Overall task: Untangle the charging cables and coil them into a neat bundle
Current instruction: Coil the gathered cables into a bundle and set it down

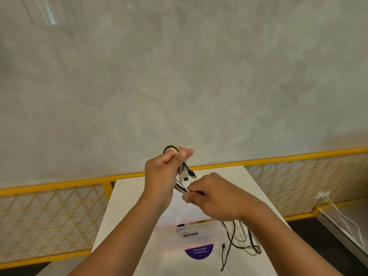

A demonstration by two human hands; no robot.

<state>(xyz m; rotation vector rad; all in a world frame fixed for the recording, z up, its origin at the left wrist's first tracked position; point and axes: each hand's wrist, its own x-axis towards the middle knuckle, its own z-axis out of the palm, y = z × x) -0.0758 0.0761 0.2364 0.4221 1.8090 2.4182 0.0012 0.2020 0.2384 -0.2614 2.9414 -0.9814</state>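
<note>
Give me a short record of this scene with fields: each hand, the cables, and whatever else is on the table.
left hand: raised above the table, grips a small coil of cables; plug ends hang below it
right hand: pinches the black and white strands leading off the coil
loose cables: black and pale tails lying on the white table, not yet coiled
also on table: translucent box, purple sticker
backdrop: yellow mesh railing
</note>
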